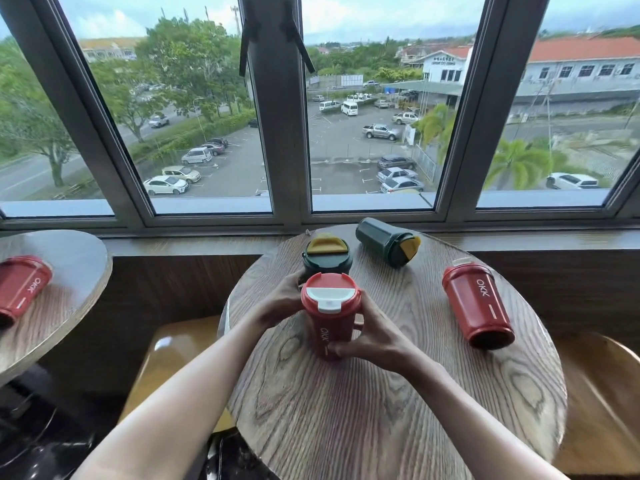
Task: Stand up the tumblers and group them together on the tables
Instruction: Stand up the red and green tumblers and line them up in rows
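Observation:
A red tumbler with a white lid flap (329,313) stands upright on the round wooden table (398,410). My left hand (282,301) and my right hand (372,336) both grip its sides. Right behind it stands an upright dark green tumbler with a yellow flap (327,256). A second green tumbler (386,240) lies on its side at the back of the table. Another red tumbler (478,306) lies on its side at the right. On the left table (76,258) a third red tumbler (20,289) lies on its side.
A window sill and large windows run just behind both tables. A yellowish seat (173,355) sits between the tables, another brown seat (602,393) at the right. A gap of dark floor separates the two tables.

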Demonstrator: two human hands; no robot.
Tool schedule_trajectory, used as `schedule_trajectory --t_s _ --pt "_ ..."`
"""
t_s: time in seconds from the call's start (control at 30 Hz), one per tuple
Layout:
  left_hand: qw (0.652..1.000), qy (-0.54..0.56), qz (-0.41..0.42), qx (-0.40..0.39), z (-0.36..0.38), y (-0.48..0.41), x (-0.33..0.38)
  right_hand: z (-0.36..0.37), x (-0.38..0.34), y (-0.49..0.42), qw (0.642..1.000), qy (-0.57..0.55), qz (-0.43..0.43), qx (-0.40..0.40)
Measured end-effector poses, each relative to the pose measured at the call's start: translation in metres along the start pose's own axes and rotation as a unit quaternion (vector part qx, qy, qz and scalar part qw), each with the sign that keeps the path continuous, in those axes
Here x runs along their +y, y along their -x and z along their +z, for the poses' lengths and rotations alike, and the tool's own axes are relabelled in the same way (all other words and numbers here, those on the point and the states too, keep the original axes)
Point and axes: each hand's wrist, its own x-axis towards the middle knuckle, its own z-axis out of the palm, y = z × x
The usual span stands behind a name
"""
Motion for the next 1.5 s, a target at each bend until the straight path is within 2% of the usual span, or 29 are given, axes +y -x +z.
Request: schedule_trajectory --t_s 0.2,0.33,0.4,0.43,0.5,0.57,0.67,0.8,0.97,1.1,1.23,1.5 --pt "1.000 -0.006 -0.005 -0.007 -0.001 0.002 0.004 -0.002 -0.001 0.002 0.999 -0.007 0.022 -0.026" --pt "0.996 -0.079 -0.037 -0.018 -0.012 -0.005 0.010 -0.021 -0.003 0.012 0.990 0.112 0.041 -0.075" --pt "0.990 -0.108 -0.045 0.079 -0.019 -0.011 0.023 -0.040 -0.010 0.017 0.988 0.143 0.050 -0.021" --pt "0.984 -0.094 -0.035 0.145 -0.023 -0.014 0.031 -0.050 -0.015 0.020 0.988 0.146 0.048 0.029" --pt "0.975 -0.037 0.002 0.220 -0.028 -0.022 0.048 -0.073 -0.022 0.023 0.977 0.156 0.042 0.136" --pt "0.976 -0.030 0.027 0.214 -0.029 -0.027 0.067 -0.097 -0.026 0.025 0.958 0.171 0.039 0.229" --pt "0.993 -0.089 0.017 0.082 -0.026 -0.031 0.090 -0.125 -0.029 0.017 0.936 0.190 0.054 0.292" --pt "0.986 -0.159 -0.033 -0.041 -0.020 -0.033 0.100 -0.143 -0.021 -0.026 0.937 0.238 0.068 0.246" --pt "0.987 -0.155 -0.034 -0.015 -0.020 -0.038 0.104 -0.155 -0.009 -0.088 0.928 0.340 0.097 0.114" --pt "0.989 -0.140 -0.042 -0.017 -0.021 -0.041 0.104 -0.172 0.003 -0.116 0.899 0.421 0.114 0.039" --pt "0.992 -0.110 -0.055 -0.017 -0.022 -0.044 0.099 -0.182 0.015 -0.129 0.894 0.427 0.132 -0.035" --pt "0.994 -0.090 -0.058 -0.023 -0.028 -0.050 0.091 -0.172 0.033 -0.135 0.909 0.411 0.067 0.015"
